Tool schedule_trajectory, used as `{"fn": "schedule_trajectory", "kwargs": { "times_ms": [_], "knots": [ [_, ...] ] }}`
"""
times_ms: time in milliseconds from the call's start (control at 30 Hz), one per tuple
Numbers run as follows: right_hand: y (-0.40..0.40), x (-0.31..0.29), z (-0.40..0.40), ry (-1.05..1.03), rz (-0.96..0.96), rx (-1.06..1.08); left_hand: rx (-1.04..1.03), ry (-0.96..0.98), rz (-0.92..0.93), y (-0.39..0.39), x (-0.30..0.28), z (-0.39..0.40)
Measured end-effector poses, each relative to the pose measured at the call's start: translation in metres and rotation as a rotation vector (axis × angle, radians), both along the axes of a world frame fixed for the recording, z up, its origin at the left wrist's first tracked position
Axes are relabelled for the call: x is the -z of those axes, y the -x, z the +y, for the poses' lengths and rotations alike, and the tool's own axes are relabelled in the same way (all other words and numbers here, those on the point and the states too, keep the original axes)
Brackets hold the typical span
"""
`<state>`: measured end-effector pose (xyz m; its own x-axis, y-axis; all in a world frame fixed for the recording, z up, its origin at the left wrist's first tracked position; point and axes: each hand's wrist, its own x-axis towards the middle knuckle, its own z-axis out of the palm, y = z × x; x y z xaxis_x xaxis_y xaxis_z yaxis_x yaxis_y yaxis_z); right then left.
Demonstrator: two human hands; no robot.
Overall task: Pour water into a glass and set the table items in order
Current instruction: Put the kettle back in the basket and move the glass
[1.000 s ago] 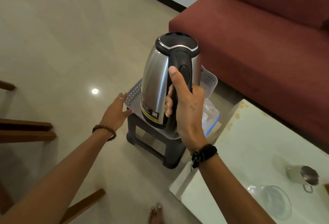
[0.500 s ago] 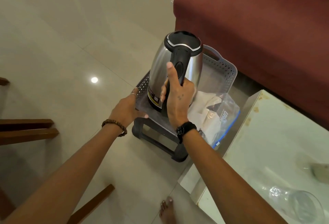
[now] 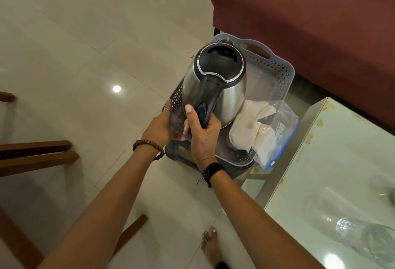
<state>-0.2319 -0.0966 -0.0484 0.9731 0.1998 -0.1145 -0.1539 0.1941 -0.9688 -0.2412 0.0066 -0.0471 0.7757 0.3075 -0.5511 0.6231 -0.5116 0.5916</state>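
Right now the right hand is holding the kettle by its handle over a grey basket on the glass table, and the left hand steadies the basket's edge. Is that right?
Not quite. In the head view the grey basket sits on a small dark stool beside the glass table, not on it. The rest holds: the right hand grips the kettle by its handle, and the left hand steadies the basket's edge.

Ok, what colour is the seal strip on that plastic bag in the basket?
Blue, along the edge of the clear plastic bag; the head view shows it.
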Motion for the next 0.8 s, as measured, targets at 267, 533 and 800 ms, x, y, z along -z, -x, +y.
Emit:
{"fn": "schedule_trajectory", "kwargs": {
  "times_ms": [267, 533, 800],
  "knots": [
    [0.001, -0.006, -0.019, 0.1, 0.006, -0.216, -0.052, -0.027, -0.046, 0.005, -0.005, -0.011],
    [0.037, -0.004, -0.142, 0.409, -0.026, -0.237, -0.422, -0.248, -0.483, 0.081, -0.003, -0.142],
    [0.079, -0.031, -0.355, 0.656, -0.066, 0.057, 0.135, 0.222, -0.406, 0.13, 0.002, -0.33]
  ]
}}
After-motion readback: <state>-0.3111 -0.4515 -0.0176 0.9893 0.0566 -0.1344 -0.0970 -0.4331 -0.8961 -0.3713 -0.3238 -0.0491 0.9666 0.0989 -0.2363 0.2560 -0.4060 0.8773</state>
